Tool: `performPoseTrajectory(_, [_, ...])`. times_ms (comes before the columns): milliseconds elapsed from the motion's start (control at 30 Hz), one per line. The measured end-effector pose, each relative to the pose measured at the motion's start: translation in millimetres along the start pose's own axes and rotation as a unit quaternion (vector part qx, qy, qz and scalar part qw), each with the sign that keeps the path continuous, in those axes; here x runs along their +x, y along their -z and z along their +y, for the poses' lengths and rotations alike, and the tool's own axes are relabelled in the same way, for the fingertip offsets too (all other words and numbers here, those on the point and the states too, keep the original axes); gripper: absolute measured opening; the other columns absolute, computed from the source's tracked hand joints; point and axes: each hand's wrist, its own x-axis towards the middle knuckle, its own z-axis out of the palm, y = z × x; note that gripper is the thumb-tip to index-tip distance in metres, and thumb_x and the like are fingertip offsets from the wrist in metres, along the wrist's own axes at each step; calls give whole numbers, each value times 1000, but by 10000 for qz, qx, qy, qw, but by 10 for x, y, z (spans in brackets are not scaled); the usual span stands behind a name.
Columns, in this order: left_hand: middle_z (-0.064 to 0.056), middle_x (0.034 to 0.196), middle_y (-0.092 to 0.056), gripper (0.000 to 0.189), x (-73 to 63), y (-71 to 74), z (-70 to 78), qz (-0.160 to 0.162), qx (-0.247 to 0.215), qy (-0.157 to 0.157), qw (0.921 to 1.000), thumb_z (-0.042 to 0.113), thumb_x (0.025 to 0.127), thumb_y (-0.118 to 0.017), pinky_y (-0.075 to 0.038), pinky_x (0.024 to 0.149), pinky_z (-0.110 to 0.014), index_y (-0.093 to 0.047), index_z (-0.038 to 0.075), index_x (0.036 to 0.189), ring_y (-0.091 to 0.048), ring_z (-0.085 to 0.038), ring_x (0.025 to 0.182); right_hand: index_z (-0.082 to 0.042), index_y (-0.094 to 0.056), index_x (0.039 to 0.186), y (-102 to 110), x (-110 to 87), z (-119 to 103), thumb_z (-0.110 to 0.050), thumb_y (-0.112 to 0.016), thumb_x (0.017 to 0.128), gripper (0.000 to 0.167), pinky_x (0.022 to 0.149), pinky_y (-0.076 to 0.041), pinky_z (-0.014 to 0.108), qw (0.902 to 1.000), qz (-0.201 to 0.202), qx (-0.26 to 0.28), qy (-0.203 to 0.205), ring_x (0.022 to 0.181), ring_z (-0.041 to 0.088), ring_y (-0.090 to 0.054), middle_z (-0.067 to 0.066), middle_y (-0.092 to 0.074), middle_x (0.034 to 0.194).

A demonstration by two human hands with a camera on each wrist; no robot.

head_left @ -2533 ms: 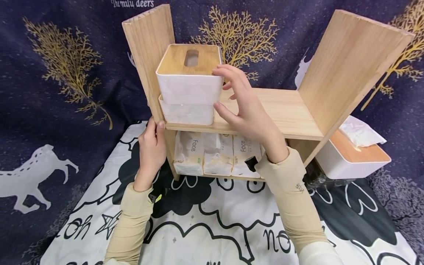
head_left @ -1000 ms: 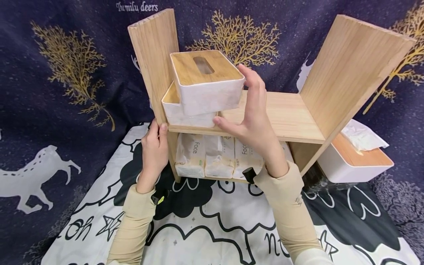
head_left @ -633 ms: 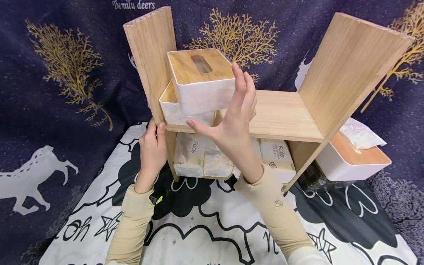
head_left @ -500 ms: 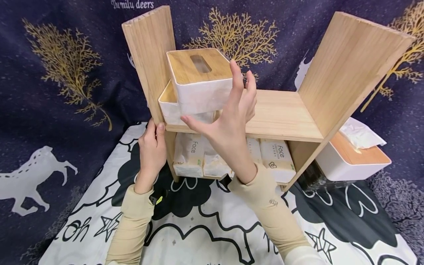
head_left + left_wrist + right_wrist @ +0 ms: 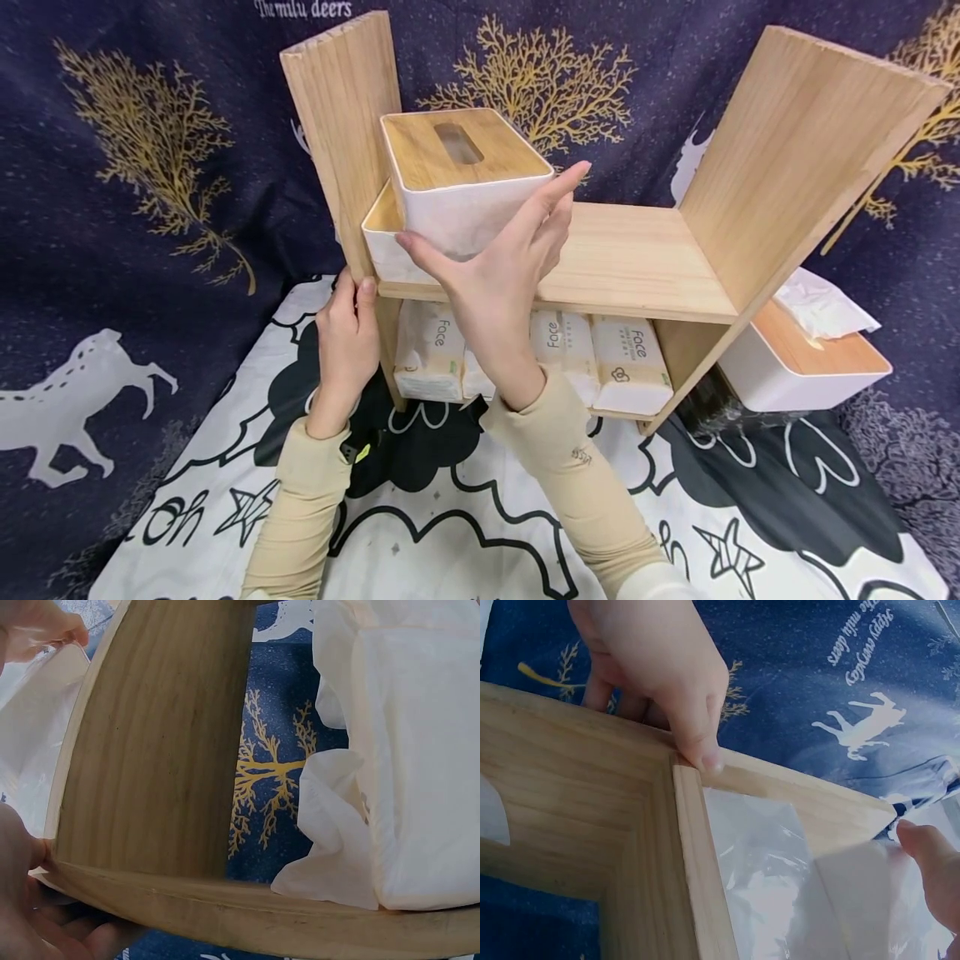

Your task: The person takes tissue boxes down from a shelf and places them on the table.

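Note:
Two white tissue boxes are stacked at the left end of a wooden shelf in the head view. The upper tissue box has a wooden lid with an oval slot and sits turned askew over the lower tissue box. My right hand spreads across its front, thumb at the front-left edge and index finger stretched past the right corner. My left hand grips the shelf's left side, thumb near the middle board's end. In the right wrist view, my right thumb lies against white box material.
Packs of face tissue fill the shelf's lower tier. Right of the shelf, another tissue box with a wooden lid has tissue lying on top. Behind hangs a dark blue cloth; a patterned sheet lies in front.
The upper tissue box, first squarely stacked, has shifted right and turned askew. My right hand has moved from its right side across its front. My left hand keeps its hold on the shelf.

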Motion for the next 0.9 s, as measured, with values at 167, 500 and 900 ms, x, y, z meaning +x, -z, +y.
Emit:
performPoseTrajectory(167, [-18, 81, -56, 40, 8, -1, -5, 73, -67, -65, 9999, 35, 104, -41, -44, 68, -48, -57, -2, 106, -55, -35, 75, -5, 15, 152, -62, -3, -19, -60, -86, 56, 150, 118, -4, 46, 9997, 153, -70, 195, 148, 16, 0, 14, 0, 161])
performPoseTrajectory(500, [-20, 86, -61, 39, 16, -17, 11, 25, -109, -97, 9999, 33, 104, -42, -45, 67, -46, -58, -2, 112, -58, -35, 76, -8, 10, 154, -54, 6, -2, -50, -88, 61, 141, 119, -14, 31, 9997, 243, 44, -58, 145, 14, -14, 10, -12, 158])
performPoseTrajectory(900, [-23, 92, -63, 35, -7, -2, -2, 56, -88, 16, 9999, 29, 104, -44, -46, 69, -50, -57, -2, 114, -61, -37, 81, -8, -2, 155, 83, 26, 100, -43, -90, 60, 134, 116, -19, 25, 9983, 188, 514, 208, 143, 4, -19, 5, -15, 160])
